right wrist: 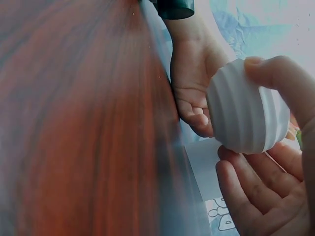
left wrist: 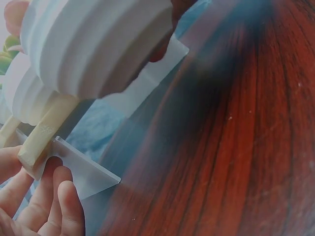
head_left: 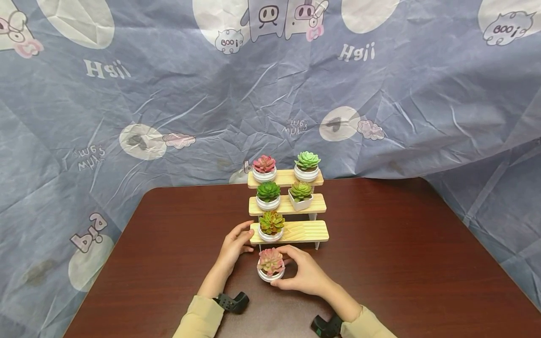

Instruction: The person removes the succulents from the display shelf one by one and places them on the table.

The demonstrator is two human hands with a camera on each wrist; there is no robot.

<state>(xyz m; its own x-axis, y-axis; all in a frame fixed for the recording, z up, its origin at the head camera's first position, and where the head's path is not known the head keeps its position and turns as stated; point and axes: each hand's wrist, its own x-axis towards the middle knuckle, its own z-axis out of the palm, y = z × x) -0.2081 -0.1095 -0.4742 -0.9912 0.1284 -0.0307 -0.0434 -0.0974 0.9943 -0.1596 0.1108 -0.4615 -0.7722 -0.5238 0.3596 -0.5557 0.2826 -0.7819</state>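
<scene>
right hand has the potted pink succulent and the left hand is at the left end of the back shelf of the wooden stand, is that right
Not quite: the shelf is wrong. The head view shows the left hand at the left end of the front shelf. The right hand does hold the potted pink succulent.

The head view is evenly bright; wrist views look hazy.

The pink succulent (head_left: 271, 261) in its white pot (right wrist: 246, 113) is held aloft.
</scene>
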